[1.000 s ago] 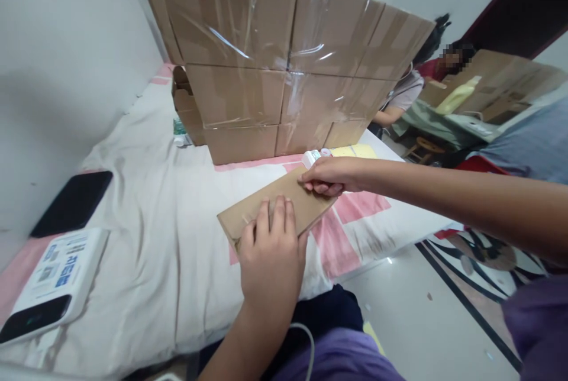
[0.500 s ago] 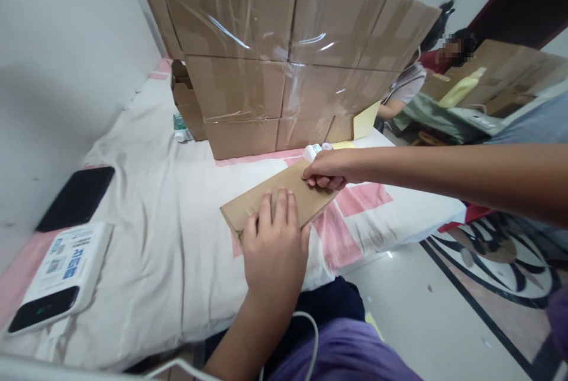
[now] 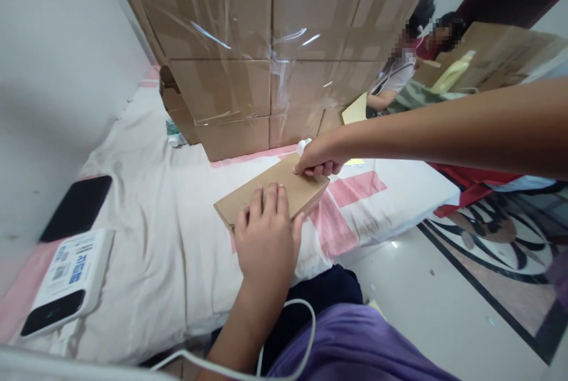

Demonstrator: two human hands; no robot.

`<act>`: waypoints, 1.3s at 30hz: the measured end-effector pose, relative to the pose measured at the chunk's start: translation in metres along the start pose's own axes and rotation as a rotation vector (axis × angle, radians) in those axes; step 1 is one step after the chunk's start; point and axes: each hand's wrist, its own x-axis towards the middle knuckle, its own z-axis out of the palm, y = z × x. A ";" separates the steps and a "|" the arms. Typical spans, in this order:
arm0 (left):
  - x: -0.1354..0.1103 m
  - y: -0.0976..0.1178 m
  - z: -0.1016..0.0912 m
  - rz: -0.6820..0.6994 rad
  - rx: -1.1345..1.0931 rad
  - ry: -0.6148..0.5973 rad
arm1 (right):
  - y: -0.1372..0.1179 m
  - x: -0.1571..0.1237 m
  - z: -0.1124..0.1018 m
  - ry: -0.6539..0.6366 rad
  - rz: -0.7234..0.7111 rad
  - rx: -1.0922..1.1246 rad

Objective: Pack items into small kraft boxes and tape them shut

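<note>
A small closed cardboard box [image 3: 261, 191] lies slantwise on the bedding. My left hand [image 3: 266, 233] rests on its near part, fingers stretched out flat across the top, thumb along the near side. My right hand [image 3: 320, 157] is closed at the box's far right end. Its thumb presses on the top surface and the other fingers are curled; whatever they may hold is hidden. Just behind the right hand, a small white object [image 3: 303, 145] is partly covered.
Behind stands a tall stack of taped cardboard boxes [image 3: 235, 88]. To the left lie a black tablet-like slab [image 3: 76, 208] and a white device [image 3: 91, 265] with a dark screen. A white cable [image 3: 310, 333] crosses my lap. Other people [image 3: 393, 82] sit at the back right.
The view has shifted slightly. Along the box's top, my right hand has slid a little, and its arm sits higher in view. My left hand stays flat on the box.
</note>
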 end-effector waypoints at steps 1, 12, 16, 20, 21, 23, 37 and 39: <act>0.000 0.000 0.000 -0.001 -0.002 0.000 | 0.002 -0.004 -0.001 -0.123 0.096 -0.063; 0.000 0.000 0.003 0.020 0.010 0.029 | 0.032 -0.048 -0.007 0.047 -0.567 -0.782; 0.000 -0.001 0.003 0.024 0.030 0.019 | 0.046 -0.046 -0.002 0.059 -0.645 -0.870; 0.000 -0.002 0.003 0.045 0.057 0.034 | 0.074 -0.062 0.003 0.088 -0.664 -0.917; 0.000 -0.002 0.003 0.053 0.068 0.040 | 0.080 -0.067 0.004 0.093 -0.655 -0.925; 0.000 -0.003 0.003 0.078 0.094 0.051 | 0.087 -0.073 0.006 0.113 -0.668 -0.891; -0.001 -0.031 0.012 0.381 0.105 0.151 | 0.136 -0.025 0.025 0.308 -1.265 -0.311; 0.003 -0.033 0.012 0.426 0.095 0.149 | 0.157 -0.030 0.020 0.307 -1.282 -0.242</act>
